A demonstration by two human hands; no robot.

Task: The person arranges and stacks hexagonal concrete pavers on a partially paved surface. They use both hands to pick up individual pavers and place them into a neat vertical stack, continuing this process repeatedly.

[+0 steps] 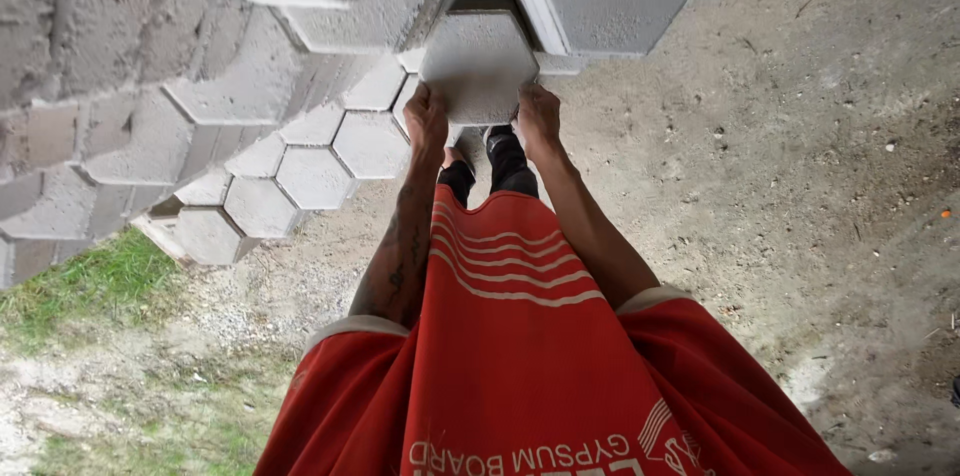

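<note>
Two hands, left hand (426, 120) and right hand (538, 122), clamp hexagonal paver (478, 66) at 12 o'clock; stacked pavers (300, 176) at 10 o'clock.

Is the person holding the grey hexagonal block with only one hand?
No, the left hand and the right hand both grip the hexagonal block at its sides.

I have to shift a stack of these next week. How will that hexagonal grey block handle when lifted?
The hexagonal block looks like solid concrete, so probably heavy and stiff. Left hand and right hand both grip it. Its grainy face should resist slipping; flat sides won't roll.
</note>
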